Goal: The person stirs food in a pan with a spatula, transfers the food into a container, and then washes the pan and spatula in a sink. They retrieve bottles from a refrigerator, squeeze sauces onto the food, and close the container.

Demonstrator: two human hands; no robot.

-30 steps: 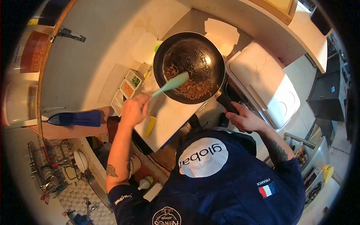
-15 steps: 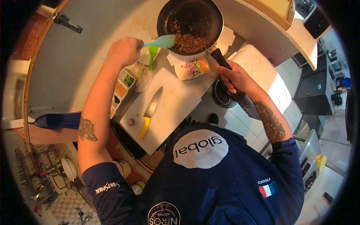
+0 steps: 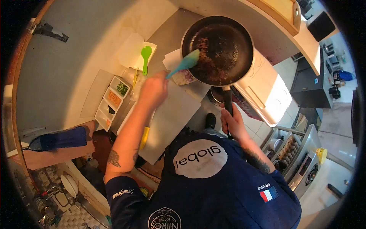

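Note:
My left hand [image 3: 154, 89] is closed around a teal spatula [image 3: 187, 62]. Its blade reaches over the left rim of a black frying pan [image 3: 232, 49], beside browned crumbled meat [image 3: 207, 63], blurred by motion. On the pan's black handle, my right hand [image 3: 234, 123] is wrapped, holding the pan up above the counter. Partly hidden under the pan lies a white tray of chopped vegetables [image 3: 185, 77]. Below my left forearm is a white cutting board [image 3: 173, 114]; a knife's yellow handle [image 3: 145, 137] shows past the arm, which covers its blade.
Left of the board stands a white sectioned container [image 3: 102, 116] with chopped greens and orange bits. A green spoon [image 3: 146, 57] rests on a white dish behind it. To the right are a white cooler-like box [image 3: 267, 89] and an open drawer with eggs [image 3: 288, 150].
The pan has moved right and closer to my body, with my right hand on its handle. My left hand and the spatula have followed to the right. The whole view has also shifted.

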